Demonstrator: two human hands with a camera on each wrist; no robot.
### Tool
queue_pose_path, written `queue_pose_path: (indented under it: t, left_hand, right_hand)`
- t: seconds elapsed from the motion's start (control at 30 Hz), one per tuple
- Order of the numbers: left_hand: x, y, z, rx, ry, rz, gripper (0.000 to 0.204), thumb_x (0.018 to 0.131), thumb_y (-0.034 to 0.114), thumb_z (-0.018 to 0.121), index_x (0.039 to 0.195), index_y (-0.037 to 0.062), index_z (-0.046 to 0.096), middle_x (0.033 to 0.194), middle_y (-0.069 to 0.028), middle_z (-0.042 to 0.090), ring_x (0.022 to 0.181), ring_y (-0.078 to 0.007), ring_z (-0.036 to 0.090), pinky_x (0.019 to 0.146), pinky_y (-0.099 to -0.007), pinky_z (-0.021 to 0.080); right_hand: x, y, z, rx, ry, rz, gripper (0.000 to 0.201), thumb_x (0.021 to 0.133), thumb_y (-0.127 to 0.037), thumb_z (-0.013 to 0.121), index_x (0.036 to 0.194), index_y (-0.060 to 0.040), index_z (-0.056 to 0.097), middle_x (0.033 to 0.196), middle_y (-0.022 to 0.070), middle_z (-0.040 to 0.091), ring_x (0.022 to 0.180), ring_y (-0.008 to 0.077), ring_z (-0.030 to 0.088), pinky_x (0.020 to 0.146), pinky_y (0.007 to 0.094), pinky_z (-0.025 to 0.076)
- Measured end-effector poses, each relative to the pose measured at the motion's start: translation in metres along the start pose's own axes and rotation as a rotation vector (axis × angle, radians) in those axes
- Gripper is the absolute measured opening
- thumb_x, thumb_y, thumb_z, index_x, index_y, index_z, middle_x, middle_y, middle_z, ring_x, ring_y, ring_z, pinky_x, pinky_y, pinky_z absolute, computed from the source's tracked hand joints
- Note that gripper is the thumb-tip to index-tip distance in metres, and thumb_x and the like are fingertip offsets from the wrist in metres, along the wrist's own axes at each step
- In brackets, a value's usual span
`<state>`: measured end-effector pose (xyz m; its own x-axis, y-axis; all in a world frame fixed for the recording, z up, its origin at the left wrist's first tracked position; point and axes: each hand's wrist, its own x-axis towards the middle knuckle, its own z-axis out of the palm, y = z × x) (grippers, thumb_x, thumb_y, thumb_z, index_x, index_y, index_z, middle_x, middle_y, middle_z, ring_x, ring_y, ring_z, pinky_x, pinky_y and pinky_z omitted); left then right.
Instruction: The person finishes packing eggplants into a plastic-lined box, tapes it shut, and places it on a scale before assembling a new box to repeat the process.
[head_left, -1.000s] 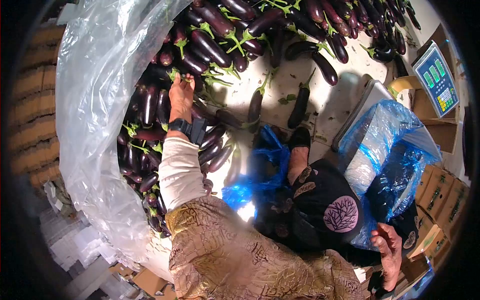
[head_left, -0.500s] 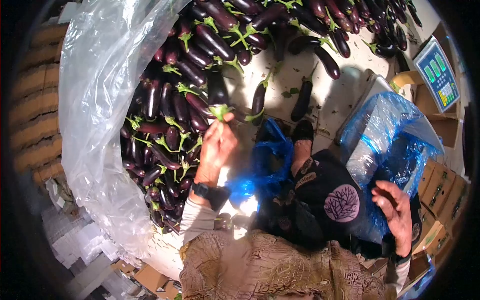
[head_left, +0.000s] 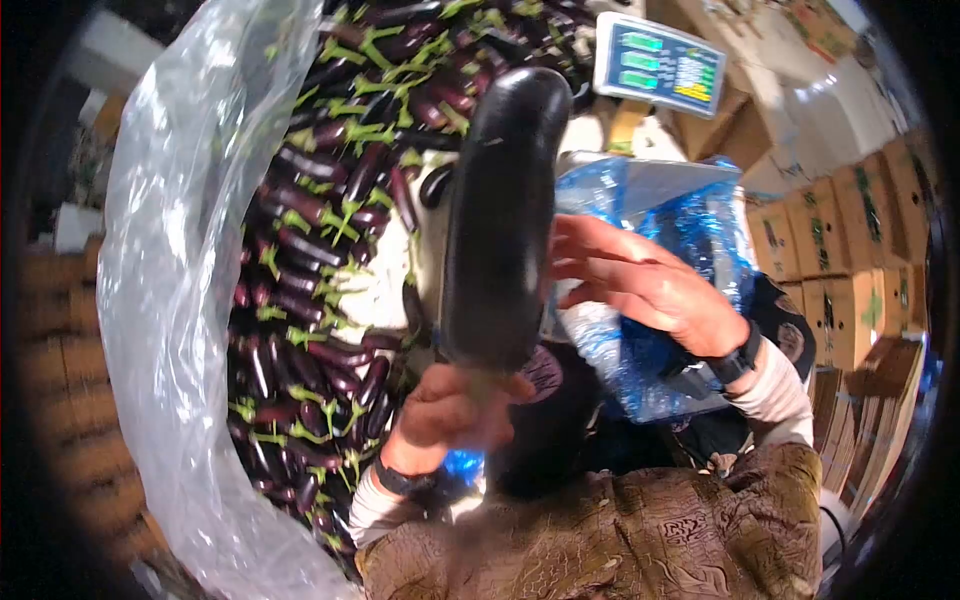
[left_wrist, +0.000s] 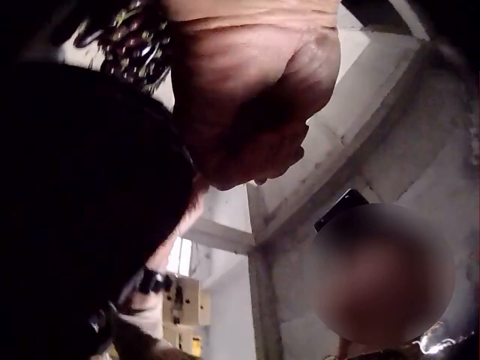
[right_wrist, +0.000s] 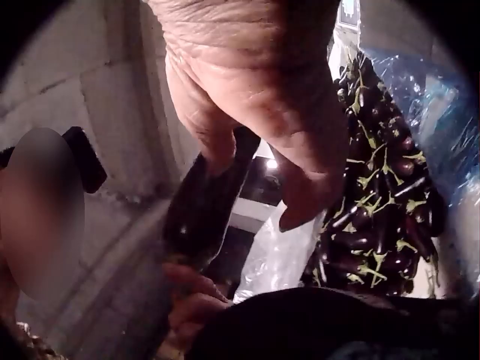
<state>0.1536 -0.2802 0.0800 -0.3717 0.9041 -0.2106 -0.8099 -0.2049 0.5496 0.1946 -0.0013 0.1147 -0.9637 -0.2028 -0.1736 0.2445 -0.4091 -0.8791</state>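
A large, glossy dark eggplant (head_left: pixel 505 215) stands nearly upright, close to the head camera. My left hand (head_left: pixel 450 415) grips it at its lower, stem end, where the stem is hidden by blurred fingers. In the left wrist view, the left hand (left_wrist: pixel 255 105) shows its palm with curled fingers. My right hand (head_left: pixel 650 285) is beside the eggplant, fingers extended, fingertips right at its side. From the right wrist, the eggplant (right_wrist: pixel 202 210) runs between the right hand (right_wrist: pixel 262 97) above and the left hand's fingers (right_wrist: pixel 195 300) below.
A big heap of eggplants (head_left: pixel 300 250) with green stems covers the left and back. Clear plastic sheeting (head_left: pixel 165 270) borders it. Blue plastic bags (head_left: pixel 690 240) lie by a scale whose display (head_left: pixel 660 62) is lit. Cardboard boxes (head_left: pixel 840 300) are stacked at the right.
My left hand has taken an eggplant from the heap and raised it toward the head camera. The right hand has come up from the lower right to its side. The head view has turned.
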Motion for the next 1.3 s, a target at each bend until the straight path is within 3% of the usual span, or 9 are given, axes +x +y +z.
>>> queue_pose_path:
  t: [0.1, 0.23, 0.43, 0.53, 0.7, 0.93, 1.0, 1.17, 1.3]
  left_hand:
    - [0.019, -0.002, 0.033, -0.076, -0.162, -0.072, 0.058, 0.089, 0.03, 0.061, 0.123, -0.0155, 0.05, 0.061, -0.0017, 0.045, 0.047, -0.0104, 0.04, 0.046, -0.0273, 0.032]
    - [0.037, -0.025, 0.071, -0.271, -0.236, -0.324, 0.059, 0.095, 0.032, 0.057, 0.132, -0.0118, 0.043, 0.058, -0.0015, 0.04, 0.045, -0.0101, 0.034, 0.046, -0.0275, 0.029]
    - [0.07, -0.071, 0.095, -0.053, -0.259, -0.324, 0.05, 0.105, 0.034, 0.039, 0.142, 0.0011, 0.036, 0.104, -0.0141, 0.058, 0.09, -0.0202, 0.058, 0.083, -0.032, 0.046]
    - [0.075, -0.094, 0.102, 0.203, 0.068, -0.177, 0.055, 0.102, 0.029, 0.047, 0.145, 0.003, 0.027, 0.123, -0.0182, 0.053, 0.099, -0.0262, 0.063, 0.091, -0.0364, 0.05]
    - [0.085, -0.104, 0.108, 0.448, 0.17, -0.015, 0.038, 0.099, 0.015, 0.052, 0.134, 0.0041, 0.041, 0.109, -0.0117, 0.056, 0.084, -0.0152, 0.059, 0.074, -0.0281, 0.049]
    - [0.082, -0.116, 0.102, 0.124, 0.154, -0.103, 0.027, 0.1, 0.012, 0.049, 0.127, 0.008, 0.043, 0.088, -0.0065, 0.056, 0.064, -0.0095, 0.048, 0.058, -0.0237, 0.04]
    - [0.079, -0.118, 0.098, 0.208, -0.048, -0.162, 0.016, 0.102, 0.012, 0.046, 0.117, 0.0082, 0.046, 0.085, -0.0057, 0.054, 0.06, -0.0093, 0.045, 0.054, -0.024, 0.036]
    - [0.077, -0.114, 0.099, 0.024, -0.055, -0.283, 0.015, 0.103, 0.015, 0.043, 0.115, 0.0068, 0.047, 0.084, -0.0058, 0.054, 0.057, -0.0095, 0.044, 0.052, -0.0235, 0.034]
    - [0.079, -0.112, 0.106, 0.155, 0.04, -0.278, 0.036, 0.098, 0.017, 0.05, 0.132, 0.0034, 0.051, 0.087, -0.003, 0.057, 0.065, -0.0075, 0.048, 0.055, -0.0224, 0.04]
  right_hand:
    - [0.012, 0.014, -0.015, 0.489, -0.143, -0.166, 0.066, 0.093, -0.018, 0.062, 0.148, -0.0022, 0.03, 0.146, 0.0171, 0.043, 0.136, 0.028, 0.041, 0.113, 0.041, 0.031]
    - [-0.004, 0.004, -0.018, 0.54, -0.127, -0.289, 0.083, 0.084, -0.026, 0.074, 0.148, -0.0001, 0.028, 0.145, 0.0227, 0.041, 0.136, 0.0323, 0.04, 0.112, 0.0442, 0.034]
    - [-0.046, -0.007, -0.029, 0.458, 0.022, -0.384, 0.082, 0.078, -0.027, 0.079, 0.142, 0.0006, 0.034, 0.131, 0.0244, 0.053, 0.119, 0.0307, 0.057, 0.101, 0.0416, 0.047]
    - [-0.073, -0.004, -0.032, 0.281, 0.309, -0.368, 0.069, 0.08, -0.011, 0.073, 0.139, -0.0017, 0.037, 0.123, 0.0172, 0.058, 0.11, 0.0233, 0.061, 0.095, 0.0369, 0.052]
    - [-0.095, 0.0, -0.035, 0.31, 0.492, -0.354, 0.065, 0.085, -0.002, 0.07, 0.14, -0.0103, 0.038, 0.12, 0.0044, 0.054, 0.111, 0.0152, 0.056, 0.095, 0.033, 0.049]
    - [-0.108, 0.011, -0.043, 0.505, 0.286, -0.496, 0.069, 0.09, -0.025, 0.066, 0.145, -0.0029, 0.031, 0.139, 0.0216, 0.045, 0.129, 0.0374, 0.047, 0.107, 0.0482, 0.042]
    - [-0.111, 0.016, -0.052, 0.539, 0.188, -0.482, 0.069, 0.091, -0.022, 0.065, 0.146, -0.0039, 0.028, 0.138, 0.0226, 0.045, 0.128, 0.0372, 0.048, 0.107, 0.0485, 0.042]
    - [-0.115, 0.023, -0.065, 0.601, 0.104, -0.47, 0.064, 0.091, -0.017, 0.064, 0.144, -0.0011, 0.032, 0.139, 0.0263, 0.044, 0.129, 0.0392, 0.047, 0.107, 0.0506, 0.041]
    - [-0.112, 0.015, -0.068, 0.318, 0.378, -0.423, 0.058, 0.09, -0.021, 0.067, 0.139, -0.0023, 0.04, 0.123, 0.015, 0.058, 0.114, 0.0256, 0.06, 0.097, 0.0398, 0.051]
